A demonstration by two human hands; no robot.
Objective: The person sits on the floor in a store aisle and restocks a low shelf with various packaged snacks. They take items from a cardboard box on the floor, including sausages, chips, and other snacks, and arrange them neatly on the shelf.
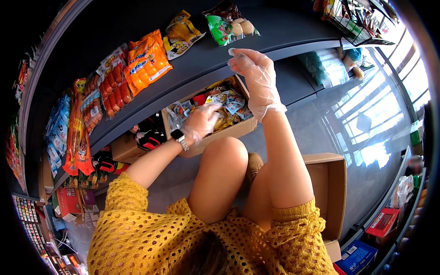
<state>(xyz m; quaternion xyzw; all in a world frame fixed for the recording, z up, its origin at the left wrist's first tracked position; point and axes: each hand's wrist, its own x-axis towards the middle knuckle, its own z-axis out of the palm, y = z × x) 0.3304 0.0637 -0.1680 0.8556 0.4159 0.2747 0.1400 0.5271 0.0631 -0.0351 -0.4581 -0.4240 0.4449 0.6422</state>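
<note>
My left hand [202, 120], in a clear disposable glove with a watch [179, 137] at the wrist, reaches into an open cardboard box [237, 128]. Its fingers lie over small snack packets [234, 103]; whether they grip one is hidden. My right hand [256, 70], gloved likewise, is raised in front of the dark shelf [275, 37]. Its fingers are drawn together, with a pale tip that looks like loose glove and nothing else visible in them. Beyond it on the shelf lies a green-and-clear bag of round pale food [233, 29], beside a yellow snack bag [180, 34].
Orange sausage packs [147, 63], red sausage packs [113, 89] and blue packets [57, 127] line the shelf to the left. An open cardboard carton [335, 192] stands on the floor by my right leg. A wire basket of packets [361, 22] is at upper right.
</note>
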